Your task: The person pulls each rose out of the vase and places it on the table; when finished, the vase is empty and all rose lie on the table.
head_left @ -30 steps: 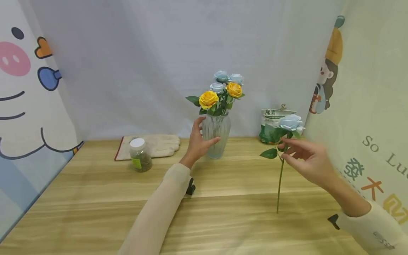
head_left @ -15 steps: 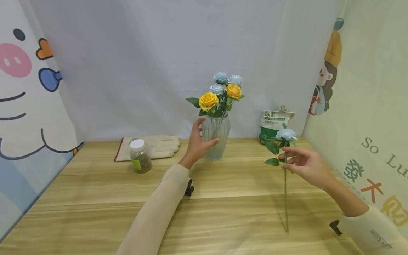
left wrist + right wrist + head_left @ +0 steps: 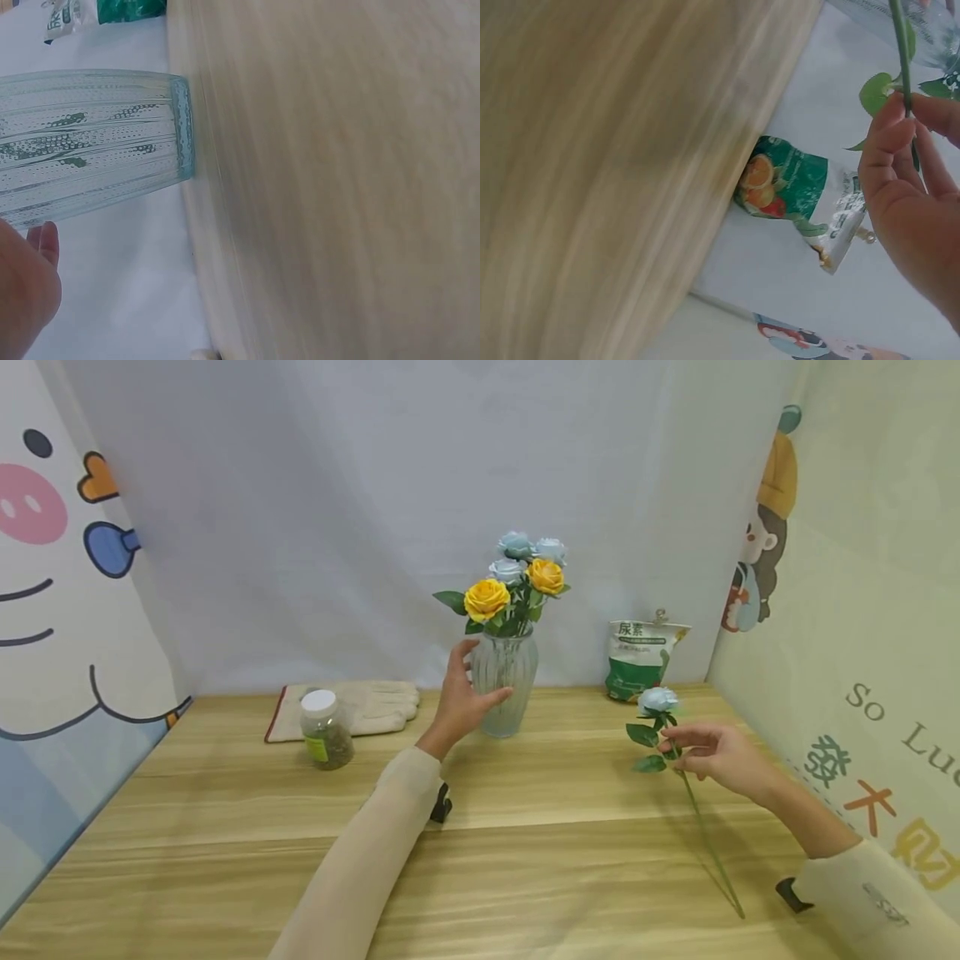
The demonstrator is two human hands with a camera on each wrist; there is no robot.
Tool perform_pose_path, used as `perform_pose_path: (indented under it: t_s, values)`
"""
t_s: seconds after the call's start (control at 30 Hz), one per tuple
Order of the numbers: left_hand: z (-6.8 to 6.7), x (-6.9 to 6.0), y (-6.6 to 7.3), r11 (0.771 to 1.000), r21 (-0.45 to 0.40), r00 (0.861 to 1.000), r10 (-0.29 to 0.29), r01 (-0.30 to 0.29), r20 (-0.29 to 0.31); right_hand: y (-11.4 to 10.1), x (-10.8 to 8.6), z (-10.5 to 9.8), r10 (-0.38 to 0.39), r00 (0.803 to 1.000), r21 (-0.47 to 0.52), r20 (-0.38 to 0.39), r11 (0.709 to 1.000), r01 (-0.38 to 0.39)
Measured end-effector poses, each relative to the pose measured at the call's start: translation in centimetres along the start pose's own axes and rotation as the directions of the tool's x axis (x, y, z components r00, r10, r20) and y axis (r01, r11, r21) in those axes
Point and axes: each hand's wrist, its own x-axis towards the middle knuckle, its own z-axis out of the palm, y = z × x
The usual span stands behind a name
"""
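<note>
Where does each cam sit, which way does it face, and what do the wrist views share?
Head: worn on the head, facing forward and down at table, vase and held flower; left grip, right grip and both sleeves show.
Left wrist: on that wrist, facing the vase, picture turned sideways; part of the left grip shows lower left.
Right wrist: on that wrist, facing the pouch beyond the flower's stem, also sideways; right grip shows at right.
Wrist views share: pouch, table.
</note>
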Motion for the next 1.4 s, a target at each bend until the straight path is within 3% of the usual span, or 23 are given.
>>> perform_pose_path:
  t_s: [0.4, 0.8, 1.1, 1.4]
  values:
    - [0.0, 0.2, -0.4, 1.000, 0.009, 1.000, 0.022, -0.022, 0.003, 2.0, 1.4, -1.0, 0.135, 0.988, -0.005, 0.077, 0.991, -0.135]
    - [-0.1, 0.0, -0.4, 1.000, 0.005, 1.000, 0.028, -0.028, 0.010, 4.0, 2.7, -1.8, 0.174, 0.973, -0.018, 0.153, 0.985, -0.174]
    - [0.1, 0.2, -0.3, 1.000, 0.011, 1.000, 0.020, -0.020, 0.008, 5.3, 3.2, -2.6, 0.204, 0.966, -0.019, 0.158, 0.979, -0.204]
    - [0.2, 0.0, -0.5, 1.000, 0.010, 1.000, 0.020, -0.020, -0.014, 6.7, 3.8, -3.4, 0.282, 0.944, 0.005, 0.169, 0.958, -0.287]
